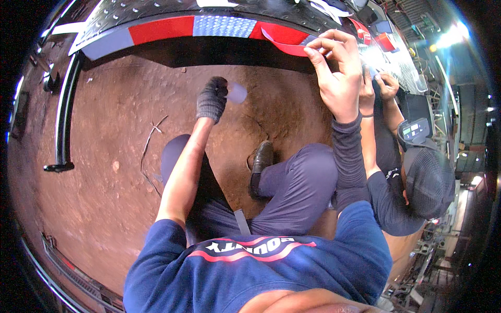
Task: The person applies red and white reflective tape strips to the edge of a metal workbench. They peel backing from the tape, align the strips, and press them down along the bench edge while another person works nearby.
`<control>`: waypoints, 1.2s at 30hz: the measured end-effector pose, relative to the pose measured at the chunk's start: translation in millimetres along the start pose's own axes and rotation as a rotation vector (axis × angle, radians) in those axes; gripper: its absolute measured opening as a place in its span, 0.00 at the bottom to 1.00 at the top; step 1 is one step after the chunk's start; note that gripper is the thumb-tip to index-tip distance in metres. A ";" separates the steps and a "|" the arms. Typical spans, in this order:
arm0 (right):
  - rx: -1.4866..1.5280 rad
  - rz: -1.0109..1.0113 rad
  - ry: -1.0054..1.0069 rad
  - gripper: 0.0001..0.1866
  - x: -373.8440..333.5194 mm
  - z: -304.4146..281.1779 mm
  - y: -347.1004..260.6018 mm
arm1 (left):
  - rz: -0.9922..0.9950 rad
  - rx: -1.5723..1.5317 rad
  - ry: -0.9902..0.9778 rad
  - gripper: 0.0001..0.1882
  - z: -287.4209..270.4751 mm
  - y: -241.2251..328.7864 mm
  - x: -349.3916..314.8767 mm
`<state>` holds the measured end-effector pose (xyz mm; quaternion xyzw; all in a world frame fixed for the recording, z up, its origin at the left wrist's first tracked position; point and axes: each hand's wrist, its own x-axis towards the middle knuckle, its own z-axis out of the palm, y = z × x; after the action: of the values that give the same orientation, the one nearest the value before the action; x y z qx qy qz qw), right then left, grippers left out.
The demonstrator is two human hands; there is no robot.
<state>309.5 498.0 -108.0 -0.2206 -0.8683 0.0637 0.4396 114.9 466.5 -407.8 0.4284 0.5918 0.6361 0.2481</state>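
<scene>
My left hand (212,99), in a dark grey knit glove, is closed on a pale translucent piece (237,93), blurred, whose kind I cannot make out. It hangs over the brown ground, below a long metal edge. Along that edge runs a band of red and silver-white reflective tape (162,30). At its right part a loose red strip (284,47) curves away from the face. My bare right hand (338,75), with a dark sleeve up to the wrist, pinches the end of this strip between thumb and fingertips.
Close on my right crouches a co-worker in a dark cap (430,182), whose hands (377,86) are at the same edge. Dark tread plate (156,9) lies above the tape. A black metal post with a foot (65,120) stands at left. A thin twig (148,143) lies on the ground.
</scene>
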 end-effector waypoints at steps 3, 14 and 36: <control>-0.035 -0.002 0.027 0.06 -3.5 -13.0 3.3 | 0.152 0.438 -0.157 0.09 12.3 38.8 -7.6; 0.146 0.227 0.308 0.06 -19.5 -97.8 -3.8 | 0.762 0.478 0.042 0.06 -40.9 313.5 59.5; 0.083 0.205 0.043 0.06 24.8 -137.1 -52.0 | 0.854 0.388 -0.642 0.10 -24.9 436.1 63.6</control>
<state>388.2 450.9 9.0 -0.2911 -0.8283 0.1394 0.4579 145.2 428.5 31.0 0.8393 0.3669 0.3977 0.0529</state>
